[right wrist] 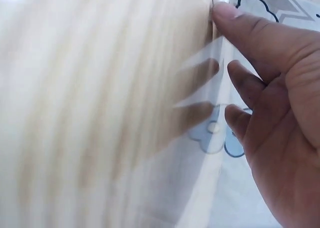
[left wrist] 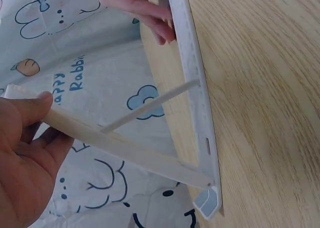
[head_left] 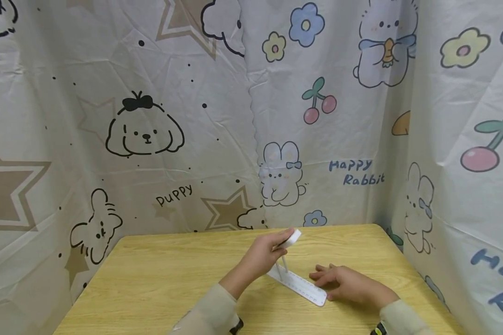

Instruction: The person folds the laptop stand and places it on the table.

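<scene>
The left hand (head_left: 268, 249) is raised a little above the wooden surface (head_left: 159, 279) and pinches the upper end of a white hinged panel (left wrist: 125, 148) between thumb and curled fingers; in the left wrist view the thumb lies along the top edge of that panel, with the palm beneath it. From this hand the panel slopes down and away to meet a long white base strip (head_left: 299, 284) that lies flat on the surface, the two joined at the strip's far end, where a small grey-blue tab (left wrist: 206, 202) shows. A thin white strut (left wrist: 150, 106) runs between the lifted panel and the strip, so the whole piece stands propped open like a wedge. The right hand (head_left: 347, 284) rests on the surface just to the right of the left hand, fingers spread and nearly straight, their tips touching the near end of the base strip; it grips nothing. In the right wrist view that hand's fingers (right wrist: 250, 32) lie against the strip's pale edge, though that picture is blurred and shows little detail. Behind both hands, a printed cloth backdrop (head_left: 251, 116) with cartoon puppies, rabbits, cherries and flowers hangs around the surface on three sides.
</scene>
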Motion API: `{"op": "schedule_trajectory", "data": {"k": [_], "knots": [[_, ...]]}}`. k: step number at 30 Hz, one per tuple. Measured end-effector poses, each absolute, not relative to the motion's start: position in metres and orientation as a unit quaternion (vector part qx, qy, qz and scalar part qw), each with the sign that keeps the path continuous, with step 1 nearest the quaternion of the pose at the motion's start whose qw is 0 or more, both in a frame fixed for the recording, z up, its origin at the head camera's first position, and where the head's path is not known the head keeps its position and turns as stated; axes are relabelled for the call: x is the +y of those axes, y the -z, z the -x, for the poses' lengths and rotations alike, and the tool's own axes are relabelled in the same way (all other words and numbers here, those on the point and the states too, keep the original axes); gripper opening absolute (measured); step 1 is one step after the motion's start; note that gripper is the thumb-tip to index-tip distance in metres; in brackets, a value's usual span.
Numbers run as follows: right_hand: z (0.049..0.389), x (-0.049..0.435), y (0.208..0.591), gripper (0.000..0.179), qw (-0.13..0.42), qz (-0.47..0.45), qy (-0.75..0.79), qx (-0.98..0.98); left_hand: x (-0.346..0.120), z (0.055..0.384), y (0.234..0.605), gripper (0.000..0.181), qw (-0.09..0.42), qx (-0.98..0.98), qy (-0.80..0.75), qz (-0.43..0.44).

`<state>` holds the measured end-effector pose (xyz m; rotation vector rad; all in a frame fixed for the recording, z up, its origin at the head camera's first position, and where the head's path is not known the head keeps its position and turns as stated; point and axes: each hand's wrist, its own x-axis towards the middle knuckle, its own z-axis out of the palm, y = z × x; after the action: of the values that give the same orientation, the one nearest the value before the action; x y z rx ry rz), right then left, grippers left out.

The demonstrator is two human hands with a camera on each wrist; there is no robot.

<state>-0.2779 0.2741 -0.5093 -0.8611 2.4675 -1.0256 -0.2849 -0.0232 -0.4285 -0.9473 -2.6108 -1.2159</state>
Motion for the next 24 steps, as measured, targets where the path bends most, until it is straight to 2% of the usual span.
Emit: {"op": "schedule_trajectory", "data": {"k": [7, 24], "knots": [[0.287, 0.279, 0.511, 0.047, 0.182, 0.307, 0.359, 0.862, -0.019, 0.281, 0.430, 0.056, 0.088, -0.869, 0.386, 0.296], [0.286, 0.269, 0.515, 0.046, 0.207, 0.352, 0.361, 0.838, -0.024, 0.280, 0.434, 0.054, 0.095, -0.855, 0.411, 0.301]]}}
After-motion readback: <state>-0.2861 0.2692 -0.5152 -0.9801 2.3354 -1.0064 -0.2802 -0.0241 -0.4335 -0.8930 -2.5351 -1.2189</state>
